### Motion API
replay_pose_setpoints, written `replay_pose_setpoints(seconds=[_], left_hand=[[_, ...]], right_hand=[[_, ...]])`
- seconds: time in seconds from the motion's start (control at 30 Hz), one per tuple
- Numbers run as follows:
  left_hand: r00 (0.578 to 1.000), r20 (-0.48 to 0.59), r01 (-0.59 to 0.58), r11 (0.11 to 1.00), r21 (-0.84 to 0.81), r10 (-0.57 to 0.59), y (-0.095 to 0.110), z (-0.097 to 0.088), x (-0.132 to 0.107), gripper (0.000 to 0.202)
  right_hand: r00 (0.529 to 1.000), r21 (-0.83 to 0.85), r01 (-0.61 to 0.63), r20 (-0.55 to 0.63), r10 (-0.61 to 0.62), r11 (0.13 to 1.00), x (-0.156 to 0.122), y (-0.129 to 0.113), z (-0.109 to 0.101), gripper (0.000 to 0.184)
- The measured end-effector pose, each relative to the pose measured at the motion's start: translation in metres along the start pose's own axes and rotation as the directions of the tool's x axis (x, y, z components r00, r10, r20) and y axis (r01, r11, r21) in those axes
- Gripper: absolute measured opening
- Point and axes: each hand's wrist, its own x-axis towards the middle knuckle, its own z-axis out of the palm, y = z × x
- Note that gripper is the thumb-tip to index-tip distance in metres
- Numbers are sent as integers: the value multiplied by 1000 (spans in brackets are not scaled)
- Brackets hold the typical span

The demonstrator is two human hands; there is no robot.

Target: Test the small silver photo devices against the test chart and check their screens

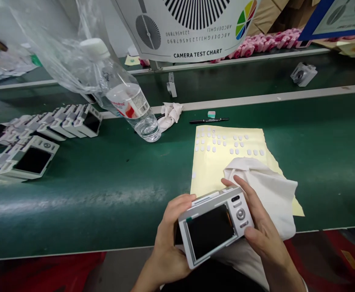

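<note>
A silver-white digital camera [212, 231] is held tilted above the front edge of the green table, its dark screen and buttons facing me. My left hand [171, 239] grips its left end, fingers over the top edge. Around the button end is my right hand [264, 229], with the thumb near the lower corner and fingers at the top. Behind the camera a white cloth [265, 190] lies partly over a yellow sheet [209, 174], which carries rows of small pale stickers [220, 142].
Rows of similar cameras [33, 160] stand at the left. A water bottle [131, 105] in plastic wrap leans near a crumpled cloth [170, 115]. A black pen [209, 121] lies behind the sheet. A camera test chart [195, 40] hangs above the conveyor; another camera [303, 74] sits back right.
</note>
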Motion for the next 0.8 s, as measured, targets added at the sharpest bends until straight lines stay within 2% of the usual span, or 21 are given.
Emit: replay_pose_setpoints(seconds=[0.1, 0.17, 0.23, 0.37, 0.43, 0.63, 0.8], left_hand=[[994, 72, -81, 996, 36, 78, -7, -3, -2, 73], [994, 82, -72, 997, 40, 68, -10, -3, -4, 73], [996, 80, -44, 999, 21, 42, -12, -3, -5, 74], [994, 110, 17, 999, -40, -13, -13, -6, -7, 76], [990, 136, 44, 998, -47, -37, -13, -7, -7, 77], [980, 175, 112, 991, -77, -97, -13, -9, -7, 73], [974, 202, 117, 992, -49, -105, -12, -8, -3, 70]], right_hand=[[998, -142, -39, -62, 31, 989, 0, 3, 3, 68], [990, -254, -38, -144, 1, 967, -1, 3, 6, 58], [988, -303, -28, -151, -19, 953, -1, 1, 7, 54], [999, -184, 44, 6, -44, 982, 1, -2, 1, 48], [997, -157, 72, 43, -66, 985, 3, -2, -4, 45], [997, -139, 60, 61, -52, 988, 5, 0, -8, 49], [999, 3, -22, 49, 22, 1000, 2, 1, -6, 54]])
